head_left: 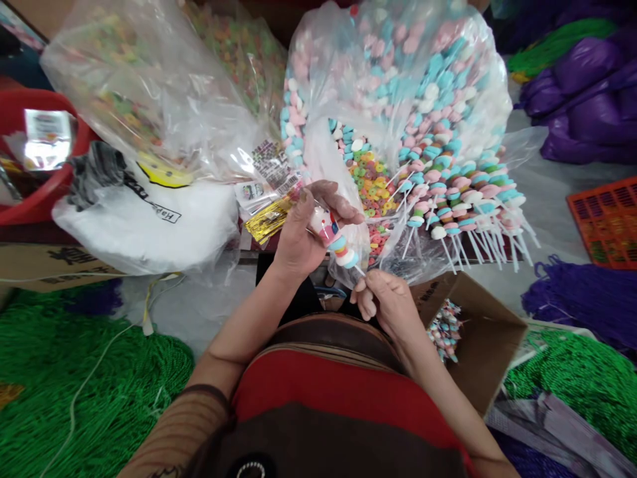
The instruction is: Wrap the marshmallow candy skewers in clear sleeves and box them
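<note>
A marshmallow candy skewer [343, 252] with pastel layers slants between my hands, over my lap. Its upper end is inside a small printed wrapper [326, 227]. My left hand [301, 239] is closed around that wrapped end, fingers curled over it. Lower right, my right hand [388, 295] pinches the white stick at its bottom end. Just left of the wrapper lie gold twist ties [269, 220] and a stack of flat printed wrappers [253, 191]. To the right, several unwrapped candy skewers [465, 189] lie piled with their sticks pointing toward me.
Behind the skewers sits a big clear bag of marshmallows [398, 46], with ring gummies [371, 182] at its opening. Bagged gummies [124, 79] and a red basin [74, 179] stand left. A cardboard box [490, 345] holding wrapped candies is low right. Green cords [99, 392] cover the floor.
</note>
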A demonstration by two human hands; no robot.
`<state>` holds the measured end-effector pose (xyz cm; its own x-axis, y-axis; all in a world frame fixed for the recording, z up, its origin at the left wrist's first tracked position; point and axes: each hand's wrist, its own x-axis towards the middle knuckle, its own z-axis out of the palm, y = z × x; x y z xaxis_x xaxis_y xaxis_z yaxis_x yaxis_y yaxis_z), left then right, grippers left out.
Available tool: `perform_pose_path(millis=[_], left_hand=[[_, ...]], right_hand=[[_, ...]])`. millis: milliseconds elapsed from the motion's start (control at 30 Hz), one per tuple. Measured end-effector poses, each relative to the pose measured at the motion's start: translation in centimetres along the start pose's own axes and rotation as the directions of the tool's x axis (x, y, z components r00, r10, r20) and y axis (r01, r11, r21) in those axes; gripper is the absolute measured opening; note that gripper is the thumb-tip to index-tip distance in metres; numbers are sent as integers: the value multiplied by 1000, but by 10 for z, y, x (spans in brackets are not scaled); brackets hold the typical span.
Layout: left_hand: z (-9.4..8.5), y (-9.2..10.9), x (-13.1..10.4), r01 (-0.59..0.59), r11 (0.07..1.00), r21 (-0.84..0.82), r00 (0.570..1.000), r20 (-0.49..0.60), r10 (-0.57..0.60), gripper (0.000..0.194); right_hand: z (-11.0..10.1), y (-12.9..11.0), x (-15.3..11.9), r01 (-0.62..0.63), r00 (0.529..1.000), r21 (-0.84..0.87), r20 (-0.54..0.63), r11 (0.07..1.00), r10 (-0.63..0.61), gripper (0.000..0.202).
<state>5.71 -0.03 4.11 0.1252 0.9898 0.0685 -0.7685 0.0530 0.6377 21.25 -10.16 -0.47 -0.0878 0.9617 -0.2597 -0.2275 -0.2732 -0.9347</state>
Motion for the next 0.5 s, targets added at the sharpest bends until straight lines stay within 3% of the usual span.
perform_pose_path(millis=[133, 267, 333, 500], left_hand=[[3, -1, -2, 29, 997, 66, 995, -99, -22, 29], [5, -3, -1, 96, 991, 94, 981, -177, -78, 35], [4, -4, -1, 126, 988, 86, 974, -198, -107, 37], [3, -4, -3, 128, 991, 38, 975, -190, -118, 39]], right_hand=[[1, 4, 3, 79, 994, 6, -78, 997, -79, 31], [4, 10, 1, 214, 944, -128, -229, 968, -239, 25], [6, 12, -1, 200, 951, -87, -224, 976, -214, 26], [13, 8, -1, 25, 994, 98, -111, 995, -15, 36]])
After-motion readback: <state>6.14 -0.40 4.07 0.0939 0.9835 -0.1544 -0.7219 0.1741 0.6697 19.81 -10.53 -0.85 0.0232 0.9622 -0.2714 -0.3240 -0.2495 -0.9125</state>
